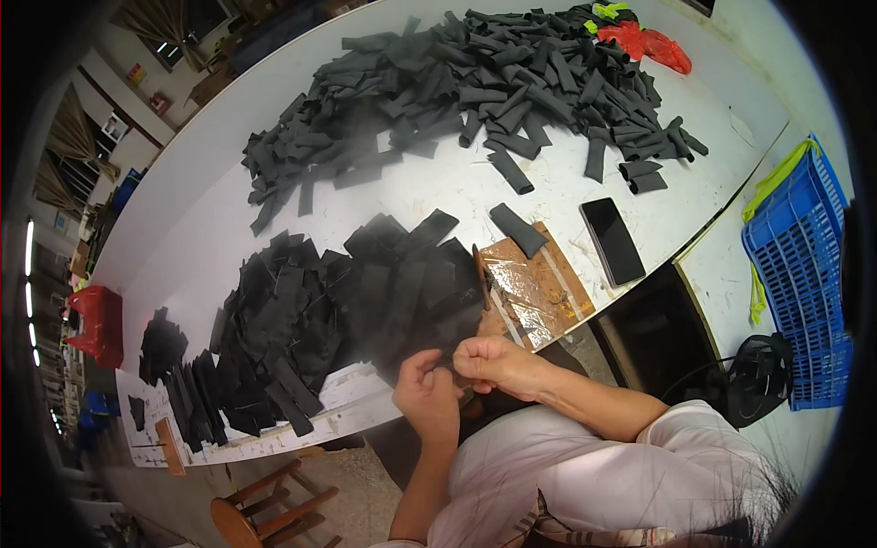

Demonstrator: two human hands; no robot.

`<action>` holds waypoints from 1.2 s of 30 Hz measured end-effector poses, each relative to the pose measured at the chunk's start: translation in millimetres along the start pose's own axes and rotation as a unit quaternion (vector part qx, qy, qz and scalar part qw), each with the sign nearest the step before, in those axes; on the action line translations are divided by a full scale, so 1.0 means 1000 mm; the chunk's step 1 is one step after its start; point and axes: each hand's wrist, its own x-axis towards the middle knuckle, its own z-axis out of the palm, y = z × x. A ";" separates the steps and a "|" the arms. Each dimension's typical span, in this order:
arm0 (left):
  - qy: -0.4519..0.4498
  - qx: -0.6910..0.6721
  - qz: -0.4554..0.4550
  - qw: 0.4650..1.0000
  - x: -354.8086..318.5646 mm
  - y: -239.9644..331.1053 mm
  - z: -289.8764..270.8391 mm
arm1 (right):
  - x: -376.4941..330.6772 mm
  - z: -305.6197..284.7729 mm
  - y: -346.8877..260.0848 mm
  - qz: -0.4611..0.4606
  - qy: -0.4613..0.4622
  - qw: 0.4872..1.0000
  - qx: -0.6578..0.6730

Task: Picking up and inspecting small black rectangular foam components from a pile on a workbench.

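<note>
My left hand (426, 395) and my right hand (493, 363) meet at the near edge of the white table (228, 219), both pinching a small black fabric piece (448, 363) between the fingertips. Just beyond them lies a heap of flat black cut pieces (329, 310). A large pile of rolled black fabric tubes (475, 87) covers the far part of the table. One loose black tube (518, 229) rests beside a brown cutting board (525, 288) to the right of my hands.
A black phone (612, 240) lies right of the board. Red plastic bags (653, 44) sit at the far end, a blue plastic crate (804, 274) stands at the right. A wooden stool (265, 507) is below the table, a red bag (96, 324) at left.
</note>
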 end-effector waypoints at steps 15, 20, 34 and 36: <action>-0.260 -0.139 -0.049 0.954 -0.014 0.059 -0.002 | -0.026 0.007 -0.035 -0.196 -0.037 0.972 -0.127; -0.112 -0.039 0.136 0.984 -0.008 0.075 0.028 | -0.034 0.030 -0.082 -0.405 0.101 0.792 -0.445; -0.307 -0.583 -0.346 0.668 0.083 0.023 0.031 | 0.021 -0.031 -0.109 -0.009 -0.015 0.993 -0.114; -0.282 -0.570 -0.345 0.690 0.083 0.009 0.034 | 0.023 -0.037 -0.100 -0.003 -0.012 0.997 -0.080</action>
